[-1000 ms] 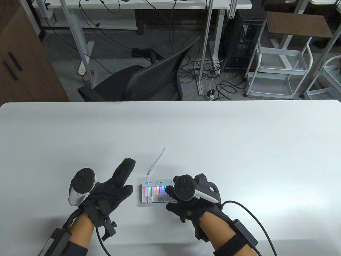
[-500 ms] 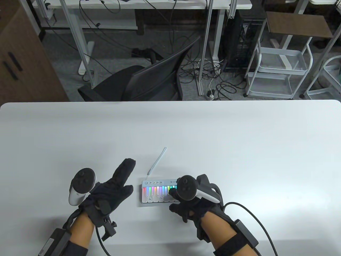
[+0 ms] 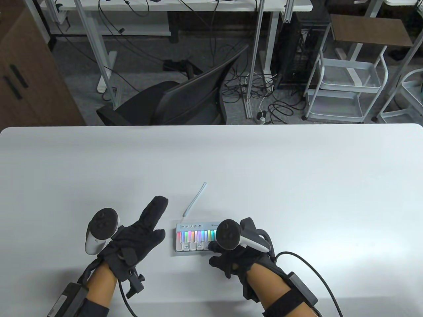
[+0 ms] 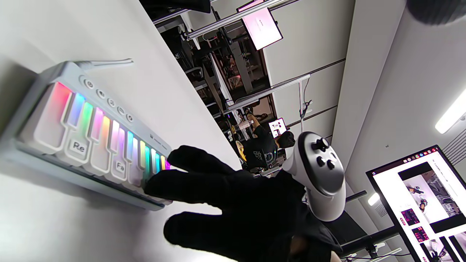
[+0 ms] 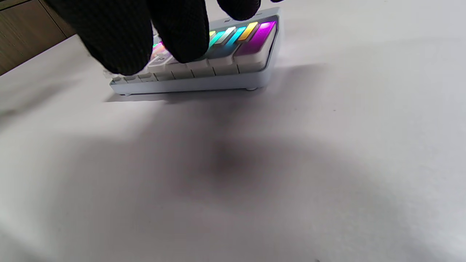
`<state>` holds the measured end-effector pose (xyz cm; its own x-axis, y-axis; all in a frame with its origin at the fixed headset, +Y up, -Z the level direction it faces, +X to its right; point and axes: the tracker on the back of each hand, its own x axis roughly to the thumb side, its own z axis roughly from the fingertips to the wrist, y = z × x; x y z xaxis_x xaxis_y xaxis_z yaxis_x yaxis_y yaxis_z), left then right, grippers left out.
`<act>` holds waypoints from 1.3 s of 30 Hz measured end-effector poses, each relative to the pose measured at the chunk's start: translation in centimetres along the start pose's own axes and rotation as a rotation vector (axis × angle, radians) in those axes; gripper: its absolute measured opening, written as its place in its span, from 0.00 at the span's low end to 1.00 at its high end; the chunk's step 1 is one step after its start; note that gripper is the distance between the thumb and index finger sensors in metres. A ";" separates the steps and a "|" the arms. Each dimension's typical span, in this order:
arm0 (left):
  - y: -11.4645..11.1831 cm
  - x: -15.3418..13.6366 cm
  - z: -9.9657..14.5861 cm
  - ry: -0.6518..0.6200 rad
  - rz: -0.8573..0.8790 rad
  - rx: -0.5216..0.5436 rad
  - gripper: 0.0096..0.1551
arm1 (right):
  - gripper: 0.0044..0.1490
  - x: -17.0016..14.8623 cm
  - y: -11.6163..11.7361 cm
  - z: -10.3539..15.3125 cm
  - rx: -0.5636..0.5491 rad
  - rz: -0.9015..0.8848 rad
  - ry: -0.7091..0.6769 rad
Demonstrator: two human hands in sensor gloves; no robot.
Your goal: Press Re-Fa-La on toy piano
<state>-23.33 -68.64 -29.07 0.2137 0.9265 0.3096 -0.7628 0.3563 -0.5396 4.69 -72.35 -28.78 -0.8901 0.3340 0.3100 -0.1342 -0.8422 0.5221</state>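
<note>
The toy piano (image 3: pixel 193 240) is a small white keyboard with rainbow-lit keys, lying near the table's front edge. Its Re key (image 3: pixel 185 246) and Fa key (image 3: pixel 199 245) carry labels. My right hand (image 3: pixel 238 261) covers the piano's right end. In the left wrist view, its fingertips (image 4: pixel 160 187) rest on the white keys just right of the Fa key (image 4: pixel 119 166). The right wrist view shows the gloved fingers (image 5: pixel 182 32) on the keys (image 5: pixel 225 60). My left hand (image 3: pixel 138 236) lies flat and open on the table, left of the piano and apart from it.
A thin white cable (image 3: pixel 195 199) runs from the piano's back toward the table's middle. The white table (image 3: pixel 297 185) stretches wide behind and to the right. A black office chair (image 3: pixel 178 102) stands beyond the far edge.
My right hand has shifted slightly left and toward me, and its fingertip has come down from the lit key tops onto the white keys right of Fa. The left hand has not moved.
</note>
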 end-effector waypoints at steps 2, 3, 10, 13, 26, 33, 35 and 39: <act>0.0 0.0 0.0 0.001 0.001 0.000 0.56 | 0.36 0.0 0.0 0.0 -0.002 -0.003 0.000; 0.0 0.0 0.0 0.001 0.000 -0.001 0.56 | 0.36 0.0 0.0 0.0 -0.001 -0.002 0.001; 0.0 0.0 0.0 0.000 -0.001 -0.003 0.56 | 0.36 0.0 0.0 0.1 0.002 0.000 0.004; -0.1 0.0 0.0 0.002 -0.002 -0.004 0.56 | 0.36 0.0 0.1 0.1 0.008 -0.002 0.009; -0.1 0.0 0.0 0.001 -0.003 -0.004 0.56 | 0.37 0.0 -0.1 0.2 -0.004 -0.012 -0.008; -0.1 0.0 0.0 0.002 -0.002 -0.005 0.56 | 0.40 0.2 -0.5 0.3 -0.030 -0.050 -0.032; -0.1 0.0 0.0 0.003 -0.004 -0.004 0.56 | 0.40 0.3 -0.5 0.1 -0.034 -0.054 -0.034; 0.0 0.0 0.0 0.004 -0.002 0.001 0.56 | 0.42 0.5 -0.6 0.0 -0.047 -0.056 -0.042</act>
<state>-23.30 -68.61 -29.07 0.2180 0.9261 0.3079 -0.7631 0.3584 -0.5377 4.33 -71.68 -28.94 -0.8618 0.3974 0.3152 -0.2042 -0.8407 0.5015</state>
